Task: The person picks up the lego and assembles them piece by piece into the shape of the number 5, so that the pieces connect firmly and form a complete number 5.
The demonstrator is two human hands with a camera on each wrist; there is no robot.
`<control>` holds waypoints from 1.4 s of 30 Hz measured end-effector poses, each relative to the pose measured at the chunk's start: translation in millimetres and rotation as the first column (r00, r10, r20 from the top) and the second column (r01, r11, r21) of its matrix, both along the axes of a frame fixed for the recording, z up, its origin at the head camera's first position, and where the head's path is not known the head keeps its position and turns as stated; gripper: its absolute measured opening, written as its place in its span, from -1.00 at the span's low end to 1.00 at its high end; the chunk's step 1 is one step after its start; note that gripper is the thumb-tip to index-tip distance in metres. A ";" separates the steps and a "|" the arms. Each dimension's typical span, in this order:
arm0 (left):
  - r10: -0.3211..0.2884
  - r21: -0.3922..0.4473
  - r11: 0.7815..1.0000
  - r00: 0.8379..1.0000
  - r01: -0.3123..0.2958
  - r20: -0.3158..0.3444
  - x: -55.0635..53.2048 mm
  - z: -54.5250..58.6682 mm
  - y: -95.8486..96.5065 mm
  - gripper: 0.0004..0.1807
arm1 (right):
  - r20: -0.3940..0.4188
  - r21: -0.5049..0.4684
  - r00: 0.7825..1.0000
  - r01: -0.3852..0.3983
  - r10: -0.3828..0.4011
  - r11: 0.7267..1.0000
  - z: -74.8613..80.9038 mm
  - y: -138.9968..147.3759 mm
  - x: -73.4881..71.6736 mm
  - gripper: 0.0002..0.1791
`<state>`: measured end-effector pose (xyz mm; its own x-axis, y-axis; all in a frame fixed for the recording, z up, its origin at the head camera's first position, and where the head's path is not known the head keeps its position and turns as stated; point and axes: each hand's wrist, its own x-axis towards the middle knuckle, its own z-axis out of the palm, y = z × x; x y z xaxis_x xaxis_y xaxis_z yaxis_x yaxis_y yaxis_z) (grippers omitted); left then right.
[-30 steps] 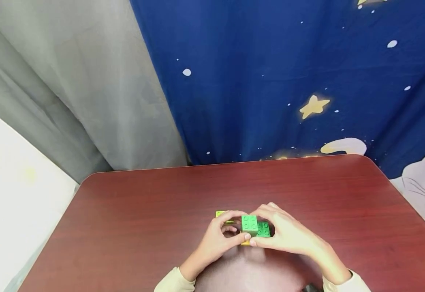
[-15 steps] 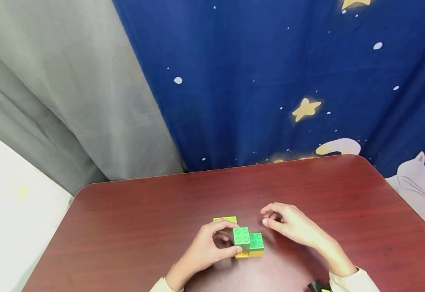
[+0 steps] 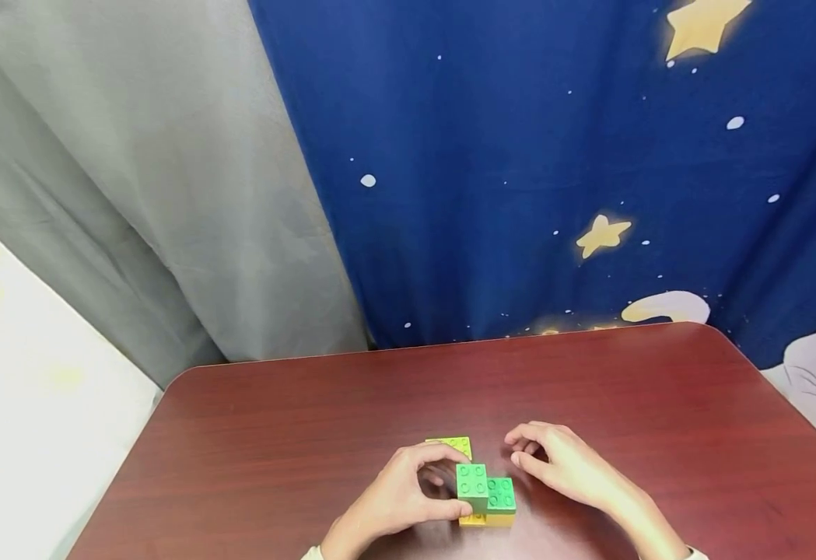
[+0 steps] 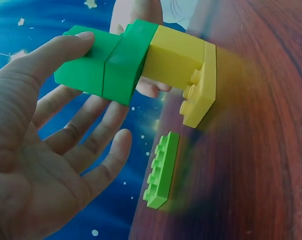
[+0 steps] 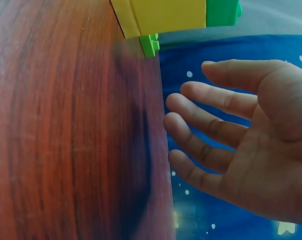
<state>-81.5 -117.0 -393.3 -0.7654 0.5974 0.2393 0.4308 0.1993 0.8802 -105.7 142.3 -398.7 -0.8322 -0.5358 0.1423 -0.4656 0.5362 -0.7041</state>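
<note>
A stack of toy building bricks (image 3: 501, 495) stands on the table, with a flat yellow brick at its base, a taller yellow brick (image 4: 173, 56) on that, then green bricks. The topmost green brick (image 3: 472, 484) is offset to the left. My left hand (image 3: 397, 498) pinches this top brick between thumb and fingers. To the right of the stack, apart from it, my right hand (image 3: 576, 468) hovers with loosely bent fingers and holds nothing. In the right wrist view, its fingers (image 5: 205, 150) are spread below the yellow bricks.
Behind the left hand, a flat lime-green brick (image 3: 460, 445) lies on the table, partly covered by that hand in the head view. The brown tabletop (image 3: 295, 420) ends at a far edge before a blue star-patterned curtain (image 3: 485, 233) and a grey curtain (image 3: 239, 233).
The right hand has let go of the stack and moved away to the right. The left hand keeps its pinch on the top green brick. The head view has shifted a little.
</note>
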 end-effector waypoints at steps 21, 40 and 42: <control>0.033 -0.052 0.998 0.999 -0.033 -0.002 0.6 5.1 5.1 -0.60 | -0.211 0.255 0.958 -0.139 0.195 0.957 -12.0 -64.7 -41.5 -0.74; 0.019 0.079 0.996 0.991 -0.030 0.129 3.6 -3.9 12.2 -0.64 | -0.196 0.102 0.980 -0.019 0.039 0.995 1.4 -38.5 -37.0 -0.70; 0.033 0.064 0.997 0.992 -0.041 0.120 3.8 -4.2 13.9 -0.64 | -0.189 0.064 0.982 -0.005 0.017 0.998 9.5 -27.7 -34.5 -0.69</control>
